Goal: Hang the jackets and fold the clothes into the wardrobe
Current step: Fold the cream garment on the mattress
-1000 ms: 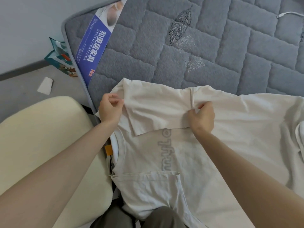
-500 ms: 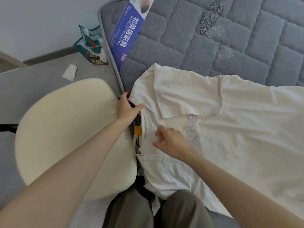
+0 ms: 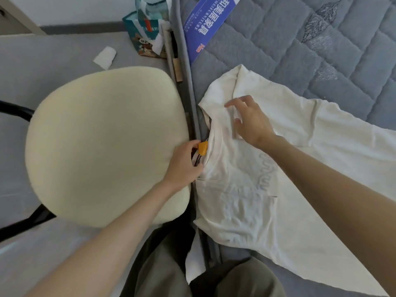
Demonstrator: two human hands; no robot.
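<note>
Fingers (image 3: 237,101) over creased white T-shirt (image 3: 235,202)

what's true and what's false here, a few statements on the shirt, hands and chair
The white t-shirt lies on the grey mattress. True.
The left hand holds the shirt's collar beside an orange tag. True.
The right hand grips a hanger. False: it is open, fingers spread over the shirt; no hanger shows.
The shirt is draped over the chair seat. False: it lies beside the cream seat, on the mattress.
A blue label sits near the mattress's corner. True.
</note>
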